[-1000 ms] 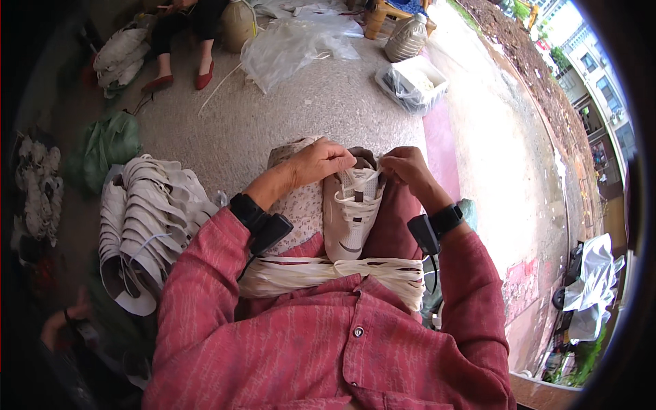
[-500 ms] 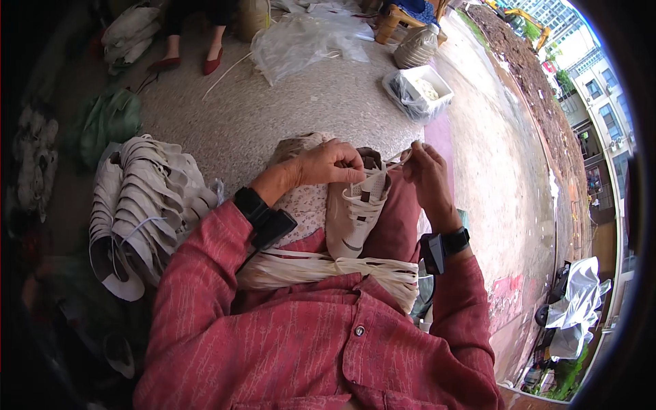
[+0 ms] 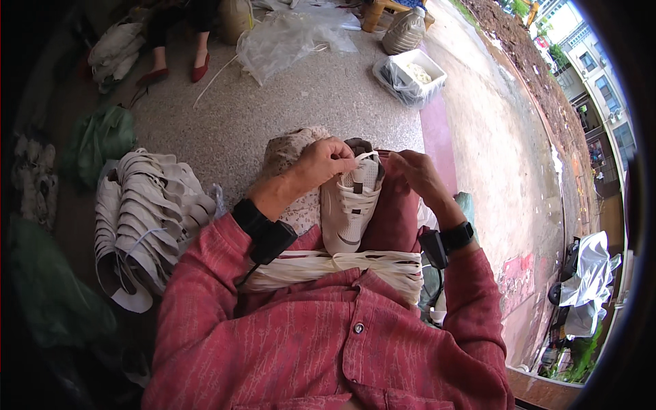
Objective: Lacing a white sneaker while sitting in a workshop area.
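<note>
A beige shoe upper (image 3: 337, 217) with a perforated tongue lies on my lap, toe toward me. A pale shoelace (image 3: 367, 155) crosses its front in several rows and curves over the top of the tongue. My left hand (image 3: 320, 164) is closed at the upper's top left, thumb and forefinger pinching the lace. Just right of the upper, my right hand (image 3: 418, 172) is closed with its fingertips together; what they hold is too small to make out. A bundle of pale laces (image 3: 328, 268) lies across my lap, nearer my body.
Stacked pale shoe uppers (image 3: 147, 219), tied together, stand on my left by a green sack (image 3: 106, 137). Ahead are a white plastic-lined box (image 3: 418, 72), a large bottle (image 3: 404, 33) and clear plastic sheeting (image 3: 287, 48). Another person's red shoes (image 3: 200, 68) show at far left.
My right hand has come down and slightly inward, and the stretched lace between my hands now curves over the tongue. My left hand has shifted slightly left with the upper. The view has tilted a little.
</note>
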`<action>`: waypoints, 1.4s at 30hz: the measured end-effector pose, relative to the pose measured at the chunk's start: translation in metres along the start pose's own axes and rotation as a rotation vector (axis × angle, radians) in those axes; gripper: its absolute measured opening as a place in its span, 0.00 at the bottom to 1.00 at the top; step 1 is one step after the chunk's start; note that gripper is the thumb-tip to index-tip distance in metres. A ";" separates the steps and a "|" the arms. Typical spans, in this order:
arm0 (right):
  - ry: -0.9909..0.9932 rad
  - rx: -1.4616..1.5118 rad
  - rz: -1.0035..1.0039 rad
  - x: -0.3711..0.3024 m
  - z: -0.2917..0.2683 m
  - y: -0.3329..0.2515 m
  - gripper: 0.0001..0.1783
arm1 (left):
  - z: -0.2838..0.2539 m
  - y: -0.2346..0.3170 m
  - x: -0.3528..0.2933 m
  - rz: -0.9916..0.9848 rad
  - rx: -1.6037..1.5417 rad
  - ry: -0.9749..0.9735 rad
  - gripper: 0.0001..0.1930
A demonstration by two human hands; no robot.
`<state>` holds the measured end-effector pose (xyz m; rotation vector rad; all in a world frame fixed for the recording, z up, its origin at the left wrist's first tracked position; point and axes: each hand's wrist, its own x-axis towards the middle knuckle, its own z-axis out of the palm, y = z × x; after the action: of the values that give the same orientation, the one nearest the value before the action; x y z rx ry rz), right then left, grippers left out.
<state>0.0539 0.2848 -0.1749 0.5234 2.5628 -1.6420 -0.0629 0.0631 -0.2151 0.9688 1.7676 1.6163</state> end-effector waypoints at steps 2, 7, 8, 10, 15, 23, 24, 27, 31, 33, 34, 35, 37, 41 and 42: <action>-0.027 -0.024 0.022 0.004 0.004 0.000 0.21 | 0.000 0.001 0.001 -0.081 -0.110 0.004 0.05; -0.072 -0.156 0.105 0.020 0.006 -0.011 0.23 | -0.005 0.010 0.001 -0.122 -0.068 -0.097 0.06; -0.070 -0.214 0.103 0.023 0.008 -0.011 0.22 | -0.005 0.010 0.001 -0.122 -0.062 -0.103 0.06; -0.059 -0.274 0.102 0.028 0.011 -0.015 0.21 | -0.004 0.008 0.000 -0.099 -0.040 -0.096 0.06; 0.094 -0.681 0.072 0.038 0.022 -0.021 0.17 | -0.002 0.002 0.002 -0.122 -0.065 -0.041 0.06; 0.282 -0.603 -0.124 0.028 0.034 -0.008 0.12 | -0.004 -0.006 0.000 0.147 0.226 -0.007 0.08; 0.306 -0.590 -0.169 0.027 0.035 -0.006 0.12 | -0.004 -0.004 0.002 0.047 0.058 -0.025 0.09; 0.332 -0.311 -0.223 0.030 0.030 0.019 0.13 | -0.006 0.007 0.009 -0.086 -0.120 -0.110 0.08; 0.070 0.421 -0.263 -0.002 0.026 -0.015 0.14 | -0.012 0.016 0.010 -0.120 -0.210 -0.207 0.09; 0.062 0.483 -0.225 -0.014 0.022 -0.032 0.16 | -0.011 0.026 0.012 -0.156 -0.305 -0.231 0.10; 0.046 0.448 -0.262 -0.017 0.020 -0.041 0.17 | -0.014 0.029 0.013 -0.173 -0.263 -0.233 0.11; 0.031 0.413 -0.300 -0.021 0.018 -0.050 0.18 | -0.014 0.032 0.012 -0.181 -0.260 -0.235 0.11; 0.047 0.350 -0.323 -0.029 0.016 -0.071 0.18 | -0.010 0.042 0.014 -0.153 -0.246 -0.172 0.10; -0.116 0.289 -0.497 -0.036 0.019 -0.095 0.13 | 0.003 0.039 0.014 0.019 -0.332 -0.276 0.12; -0.163 0.219 -0.528 -0.035 0.018 -0.094 0.13 | 0.009 0.046 0.006 0.066 -0.258 -0.270 0.14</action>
<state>0.0548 0.2245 -0.0927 -0.3070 2.5493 -2.0262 -0.0525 0.0738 -0.1702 1.0720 1.3247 1.6196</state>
